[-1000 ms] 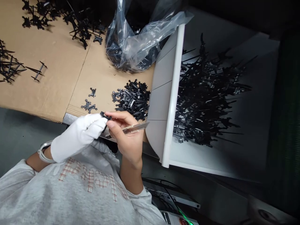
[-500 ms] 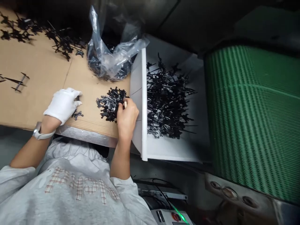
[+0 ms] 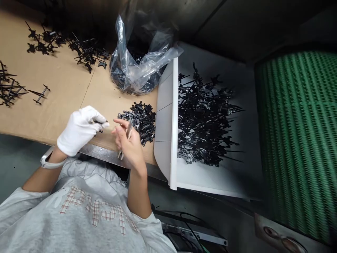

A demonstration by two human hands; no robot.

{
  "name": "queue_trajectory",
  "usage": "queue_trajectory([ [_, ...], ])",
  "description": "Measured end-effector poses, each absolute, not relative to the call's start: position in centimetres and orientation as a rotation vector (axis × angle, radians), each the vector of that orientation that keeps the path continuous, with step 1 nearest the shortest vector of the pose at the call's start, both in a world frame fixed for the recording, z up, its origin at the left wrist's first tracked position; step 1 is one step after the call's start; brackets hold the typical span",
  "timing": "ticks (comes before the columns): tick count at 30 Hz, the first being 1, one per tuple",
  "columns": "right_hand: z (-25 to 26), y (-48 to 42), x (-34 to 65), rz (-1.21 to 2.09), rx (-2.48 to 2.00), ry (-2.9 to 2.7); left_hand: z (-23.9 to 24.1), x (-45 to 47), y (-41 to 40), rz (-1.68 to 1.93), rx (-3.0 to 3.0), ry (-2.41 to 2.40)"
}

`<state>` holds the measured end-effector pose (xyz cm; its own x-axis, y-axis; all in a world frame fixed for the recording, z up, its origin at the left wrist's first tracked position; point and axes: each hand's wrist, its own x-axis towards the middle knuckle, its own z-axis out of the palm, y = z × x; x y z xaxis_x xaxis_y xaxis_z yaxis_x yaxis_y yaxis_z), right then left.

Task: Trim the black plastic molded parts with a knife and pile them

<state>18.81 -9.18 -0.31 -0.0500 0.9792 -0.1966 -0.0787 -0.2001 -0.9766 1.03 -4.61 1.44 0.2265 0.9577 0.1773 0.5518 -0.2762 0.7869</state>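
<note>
In the head view my left hand [image 3: 80, 130], in a white glove, is closed over the near side of the cardboard surface. Its fingers pinch a small black part [image 3: 101, 131], mostly hidden by the glove. Just to the right, my bare right hand [image 3: 129, 146] is curled around a slim metal tool [image 3: 129, 129], which runs across the palm; its exact kind cannot be made out. Beyond the right hand lies a pile of small black plastic parts [image 3: 143, 121]. The two hands' fingertips are close together but apart.
A white bin [image 3: 173, 123] on the right holds a heap of black branching pieces [image 3: 205, 119]. Behind the pile stands a clear plastic bag [image 3: 139, 75] of dark parts. More black pieces [image 3: 88, 52] lie at the back and left. A green ribbed belt [image 3: 297, 140] is far right.
My right hand has left the pile and moved left toward my left hand, with the metal tool now showing. The left glove has lifted slightly with its fingers pinched. The view has shifted left.
</note>
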Motion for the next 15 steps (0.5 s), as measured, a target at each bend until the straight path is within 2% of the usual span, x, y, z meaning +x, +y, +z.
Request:
queue_trajectory([
  [2,-0.8,-9.2,17.8,1.599,-1.118,-0.991,2.3,1.5,-6.4,0.987,1.887,1.275],
  [4,-0.7,-9.3,17.5,1.61,-1.052,-0.969,2.9,1.8,-7.6,1.033,1.823,1.251],
  [7,0.3,-9.6,18.0,1.454,-1.043,-1.027,3.4,1.6,-8.4,0.994,1.568,1.28],
  [11,1.6,-10.0,19.1,1.258,-1.045,-1.296,3.8,1.1,-8.6,0.641,1.238,1.027],
  [13,1.9,-10.3,19.4,1.183,-1.034,-1.423,3.8,1.1,-8.7,0.519,1.245,0.932],
  [15,2.1,-10.7,19.6,1.124,-1.009,-1.48,3.6,1.2,-9.0,0.567,1.365,0.943],
])
